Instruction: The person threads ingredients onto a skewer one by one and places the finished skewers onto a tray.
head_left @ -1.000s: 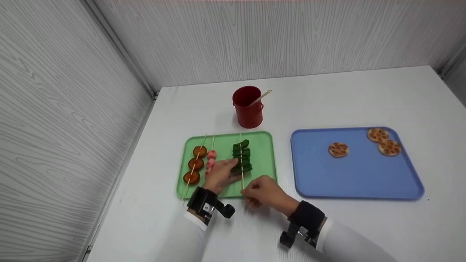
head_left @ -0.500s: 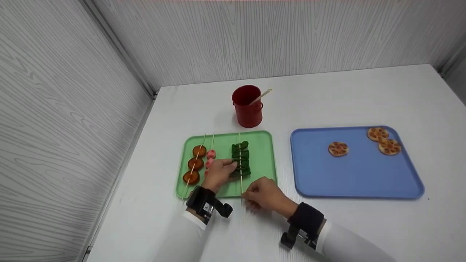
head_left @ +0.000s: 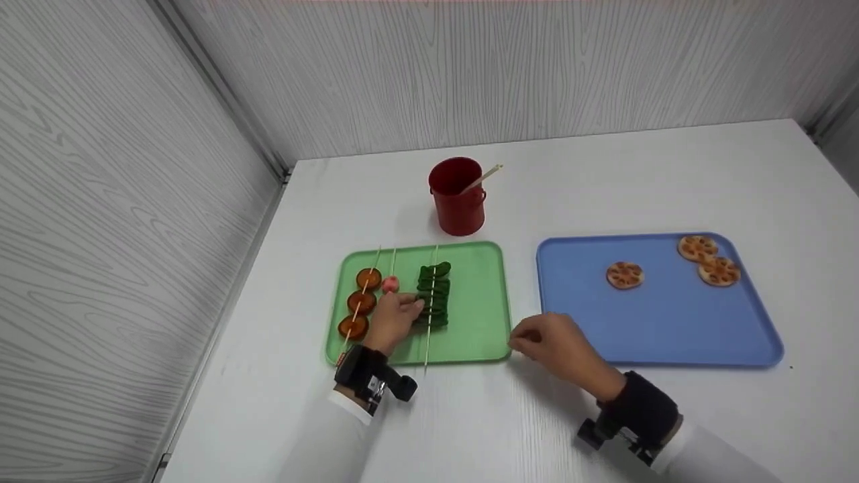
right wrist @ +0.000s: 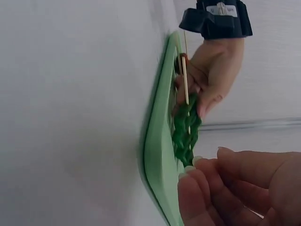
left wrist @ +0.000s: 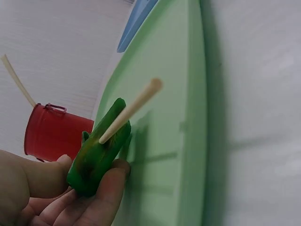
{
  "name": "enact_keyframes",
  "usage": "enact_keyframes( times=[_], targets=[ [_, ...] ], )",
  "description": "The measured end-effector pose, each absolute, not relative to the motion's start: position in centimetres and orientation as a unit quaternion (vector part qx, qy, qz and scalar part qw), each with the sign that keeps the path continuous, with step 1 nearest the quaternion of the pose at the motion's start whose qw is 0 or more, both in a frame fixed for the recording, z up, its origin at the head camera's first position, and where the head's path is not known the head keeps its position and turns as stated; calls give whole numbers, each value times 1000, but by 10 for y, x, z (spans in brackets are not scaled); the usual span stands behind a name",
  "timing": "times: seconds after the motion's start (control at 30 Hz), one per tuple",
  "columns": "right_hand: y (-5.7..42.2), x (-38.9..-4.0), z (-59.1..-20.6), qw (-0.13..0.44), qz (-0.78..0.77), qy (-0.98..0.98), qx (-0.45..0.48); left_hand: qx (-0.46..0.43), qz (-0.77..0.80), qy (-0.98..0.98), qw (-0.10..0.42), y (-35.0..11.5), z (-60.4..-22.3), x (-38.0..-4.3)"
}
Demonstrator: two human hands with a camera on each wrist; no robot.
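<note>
My left hand (head_left: 390, 320) pinches a skewer of green vegetable pieces (head_left: 440, 290) between thumb and fingers, over the green tray (head_left: 476, 329). In the left wrist view, the bare stick end (left wrist: 134, 109) sticks out of the nearest green piece (left wrist: 91, 162). My right hand (head_left: 553, 342) is beside the green tray's front right corner, its fingers loosely curled with nothing between them. Left of my left hand lies a skewer of brown round slices (head_left: 362, 302). Between them is a skewer with pink balls (head_left: 390, 284), mostly hidden by that hand.
A blue tray (head_left: 577, 322) with several lotus root slices (head_left: 625, 275) stands to the right. Behind the green tray is a red bucket (head_left: 459, 211) with a stick (head_left: 483, 178) leaning out of it. White panels (head_left: 510, 74) rise at the back and left of the table.
My right hand has let go of the stick's near end and moved right. My left hand has shifted the green skewer left, closer to the pink one.
</note>
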State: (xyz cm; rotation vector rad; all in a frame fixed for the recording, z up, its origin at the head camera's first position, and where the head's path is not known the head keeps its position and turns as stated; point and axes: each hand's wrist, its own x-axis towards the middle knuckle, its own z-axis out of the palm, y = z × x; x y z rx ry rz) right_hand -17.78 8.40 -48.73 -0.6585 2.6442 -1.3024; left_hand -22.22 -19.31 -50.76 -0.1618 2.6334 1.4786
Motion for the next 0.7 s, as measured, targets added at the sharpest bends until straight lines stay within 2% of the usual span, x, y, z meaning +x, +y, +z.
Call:
enact_keyframes(
  times=[0.37, 0.53, 0.7],
  targets=[
    [172, -169, -482, 4, -317, 933, -169, -36, 438, 898, -19, -201, -508, -213],
    [195, -163, -489, 13, -283, 950, -134, -30, 410, 911, -34, -204, -508, -213],
    [211, -155, -495, 33, -255, 960, -108, -28, 386, 922, -28, -205, -507, -212]
  ],
)
